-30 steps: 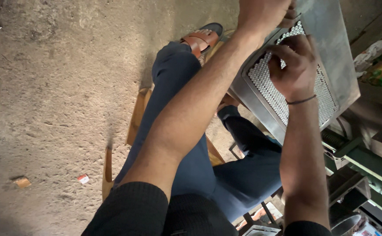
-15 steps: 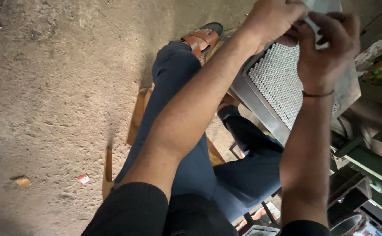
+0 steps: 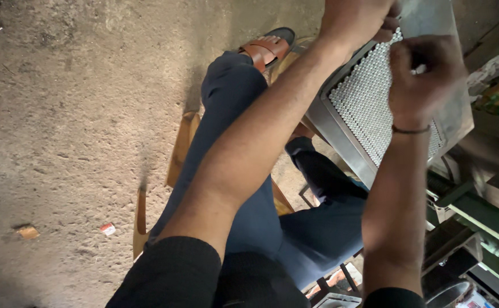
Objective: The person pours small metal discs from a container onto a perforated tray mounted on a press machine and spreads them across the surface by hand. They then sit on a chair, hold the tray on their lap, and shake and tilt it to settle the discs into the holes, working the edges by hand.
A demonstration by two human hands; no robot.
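A metal tray [image 3: 452, 122] leans over my lap at the upper right, its face packed with a grid of small white round ends [image 3: 366, 105]. My left hand [image 3: 355, 20] reaches across to the tray's top corner, and the frame's upper edge partly cuts it off. Its fingertips touch the grid's upper end. My right hand [image 3: 423, 77], with a thin dark band at the wrist, hovers over the grid's upper right. Its fingers are curled in, and a small white piece [image 3: 418, 69] shows between them.
My legs in dark blue trousers [image 3: 243, 171] and a brown sandal [image 3: 266, 48] rest over a wooden seat [image 3: 178, 151] on a rough concrete floor [image 3: 72, 114]. Green machine parts [image 3: 483, 214] and a metal bowl [image 3: 446, 294] crowd the right side. Paper scraps [image 3: 108, 229] lie at the lower left.
My right hand lifted off the grid toward the tray's top, then settled back slightly lower with its fingers curled. My left hand stayed at the top corner.
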